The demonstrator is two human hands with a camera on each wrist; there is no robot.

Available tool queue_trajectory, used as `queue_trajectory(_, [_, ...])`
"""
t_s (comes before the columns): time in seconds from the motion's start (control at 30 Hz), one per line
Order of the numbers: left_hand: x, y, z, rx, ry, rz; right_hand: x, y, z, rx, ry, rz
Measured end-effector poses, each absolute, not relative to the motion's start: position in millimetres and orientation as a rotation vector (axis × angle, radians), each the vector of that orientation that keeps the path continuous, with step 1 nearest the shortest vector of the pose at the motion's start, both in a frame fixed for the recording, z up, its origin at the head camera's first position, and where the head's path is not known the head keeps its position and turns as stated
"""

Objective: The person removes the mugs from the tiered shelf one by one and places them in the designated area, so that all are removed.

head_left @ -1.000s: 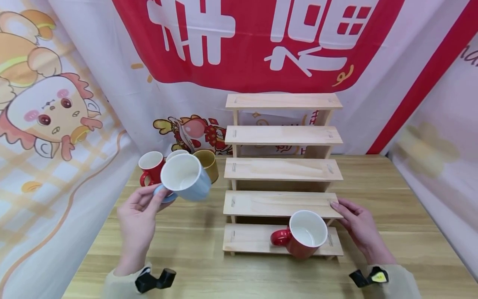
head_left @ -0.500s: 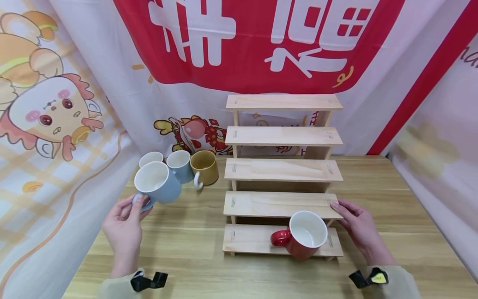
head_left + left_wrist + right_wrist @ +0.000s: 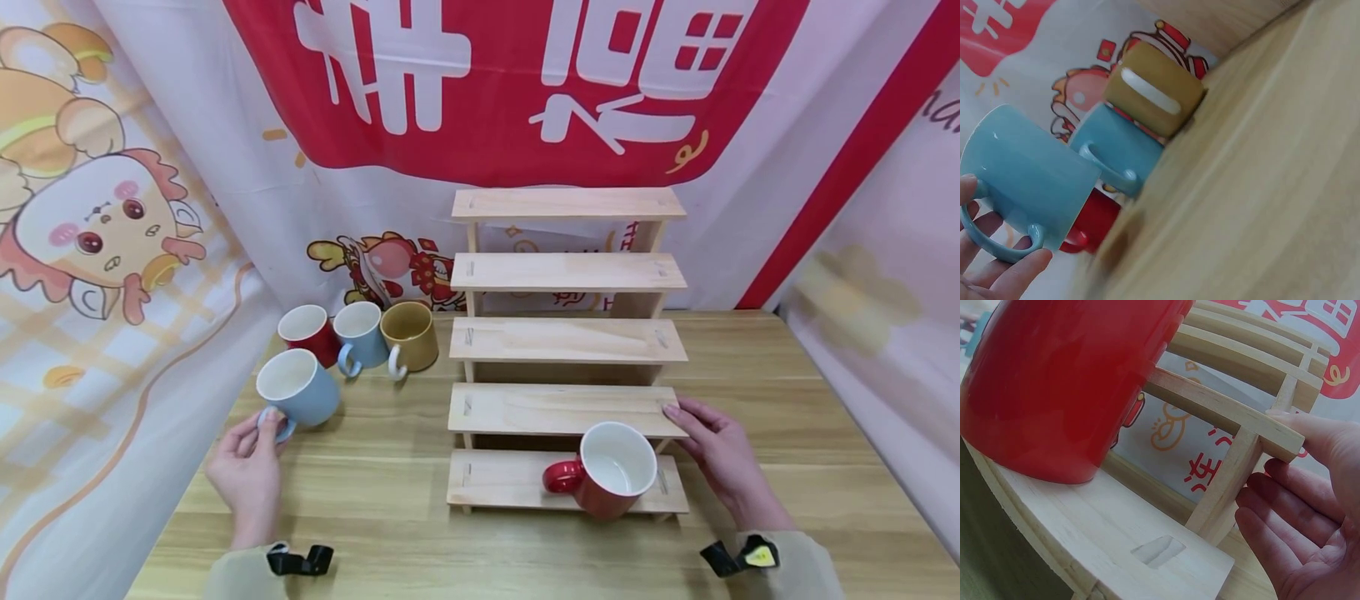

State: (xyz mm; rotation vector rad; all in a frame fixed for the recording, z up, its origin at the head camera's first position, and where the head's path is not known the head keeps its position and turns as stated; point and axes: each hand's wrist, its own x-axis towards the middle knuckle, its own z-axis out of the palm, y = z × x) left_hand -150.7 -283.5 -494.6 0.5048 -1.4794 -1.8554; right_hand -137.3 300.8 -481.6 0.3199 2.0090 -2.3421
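My left hand [image 3: 247, 475] pinches the handle of a light blue mug [image 3: 309, 398] with a white inside. In the left wrist view this mug hangs tilted just above the table. Behind it stand a red mug [image 3: 315, 337], a second light blue mug [image 3: 362, 333] and a mustard mug [image 3: 411, 337] with a white handle. My right hand [image 3: 716, 446] grips the right end of the second-lowest step of a wooden stepped rack [image 3: 517, 410], thumb on top and fingers below. Another red mug [image 3: 611, 475] rests on the lowest step, handle to the left.
The rack stands on a wood-grain table [image 3: 390, 517] before a printed cloth backdrop [image 3: 375, 192]. Printed cloth also hangs at the left and right sides. The upper steps [image 3: 568, 271] hold no mugs.
My left hand has carried the light blue mug left and then lower, uncovering the mugs behind it. The right hand and the rack stay in place.
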Motion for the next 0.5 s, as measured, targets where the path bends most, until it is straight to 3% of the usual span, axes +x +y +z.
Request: queue_trajectory(0.5, [-155,-292,-519,0.616,-1.453,-1.905,-137,300,-482,0.303,2.016,-2.359])
